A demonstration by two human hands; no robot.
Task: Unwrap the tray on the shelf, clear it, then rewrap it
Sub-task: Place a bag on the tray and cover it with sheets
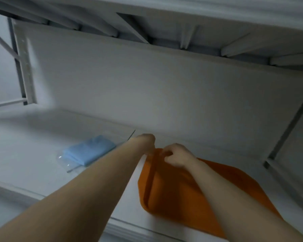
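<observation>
An orange tray (180, 193) lies on the white shelf (33, 154), its near edge reaching the shelf's front lip. Both of my arms stretch over it to its far end. My left hand (146, 139) is at the tray's far corner with its fingers curled down out of sight behind the rim. My right hand (177, 157) grips the far rim, fingers curled over something at the edge. Any clear wrap on the tray is too faint to make out.
A folded light-blue cloth (88, 151) in a clear plastic bag lies on the shelf left of the tray. The white back panel (156, 93) stands close behind. The shelf above (182, 18) hangs low overhead. A metal upright (24, 67) stands at far left.
</observation>
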